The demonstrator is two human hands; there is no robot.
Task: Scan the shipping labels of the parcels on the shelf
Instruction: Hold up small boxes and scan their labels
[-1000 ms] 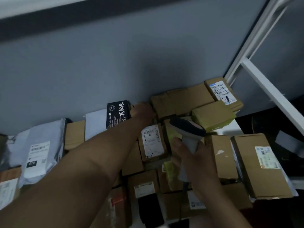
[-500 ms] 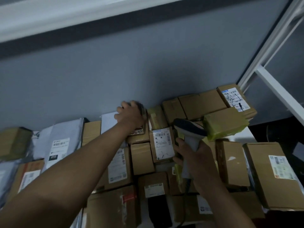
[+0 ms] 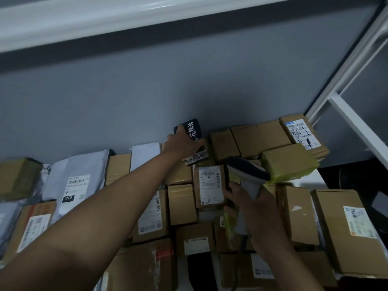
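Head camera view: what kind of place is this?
Probably a parcel depot or mailroom: labelled cardboard boxes and grey mailer bags crowd a white metal shelf, and the right hand holds a barcode scanner.

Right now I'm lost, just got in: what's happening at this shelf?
A person is scanning parcel labels. The left hand grips a small black box with white lettering, tilted up at the back of the shelf by the grey wall. The right hand holds a barcode scanner above the cardboard parcels, near one white label.
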